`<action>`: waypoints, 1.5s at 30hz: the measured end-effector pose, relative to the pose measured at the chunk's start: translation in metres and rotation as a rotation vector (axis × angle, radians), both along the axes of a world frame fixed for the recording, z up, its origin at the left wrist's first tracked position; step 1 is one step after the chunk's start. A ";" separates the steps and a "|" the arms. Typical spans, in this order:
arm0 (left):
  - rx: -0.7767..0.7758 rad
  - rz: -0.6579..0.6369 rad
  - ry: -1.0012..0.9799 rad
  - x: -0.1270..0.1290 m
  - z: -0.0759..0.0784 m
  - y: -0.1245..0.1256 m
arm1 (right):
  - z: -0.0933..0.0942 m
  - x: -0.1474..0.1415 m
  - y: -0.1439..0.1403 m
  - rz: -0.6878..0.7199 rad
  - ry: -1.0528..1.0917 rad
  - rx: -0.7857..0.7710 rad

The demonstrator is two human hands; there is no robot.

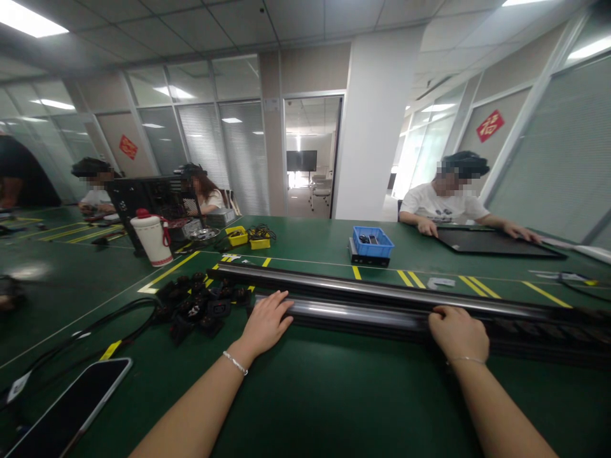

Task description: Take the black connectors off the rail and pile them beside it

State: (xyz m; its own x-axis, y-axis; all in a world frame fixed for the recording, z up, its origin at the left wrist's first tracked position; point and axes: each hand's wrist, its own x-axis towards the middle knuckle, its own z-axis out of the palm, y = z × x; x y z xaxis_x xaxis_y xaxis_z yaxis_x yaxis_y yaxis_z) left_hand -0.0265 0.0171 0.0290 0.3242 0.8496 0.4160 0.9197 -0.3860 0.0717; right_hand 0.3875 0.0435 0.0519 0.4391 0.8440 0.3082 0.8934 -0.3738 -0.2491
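Two long dark bars with shiny grey tops lie side by side across the green table. At the left end of the nearer bar (358, 313), my left hand (268, 326) rests on top with its fingers stretched out and thumb apart. My right hand (459, 335) is closed over the same bar farther right, fingers curled round it; the fingertips are hidden. Just behind, the farther bar (334, 284) runs nearly parallel, touched by neither hand as far as I can see. Beside my left hand sits a cluster of black parts (200, 308) with cables.
A phone (71, 407) lies at the near left, below black cables (128, 312). Farther back are a white bottle (153, 238), yellow trays (236, 236) and a blue basket (373, 242). Across the table, a person (446, 197) holds a black panel (496, 243); other people sit at left.
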 end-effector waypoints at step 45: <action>-0.043 0.026 0.032 0.004 0.005 -0.003 | -0.012 -0.060 -0.002 0.291 -0.275 0.156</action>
State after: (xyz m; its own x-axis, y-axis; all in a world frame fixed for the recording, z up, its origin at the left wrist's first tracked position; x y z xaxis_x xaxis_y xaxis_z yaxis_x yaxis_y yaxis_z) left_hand -0.0223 0.0139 0.0335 0.3142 0.8749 0.3686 0.9316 -0.3589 0.0577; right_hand 0.3278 0.0412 0.0396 0.0729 0.8544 0.5146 0.9971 -0.0728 -0.0203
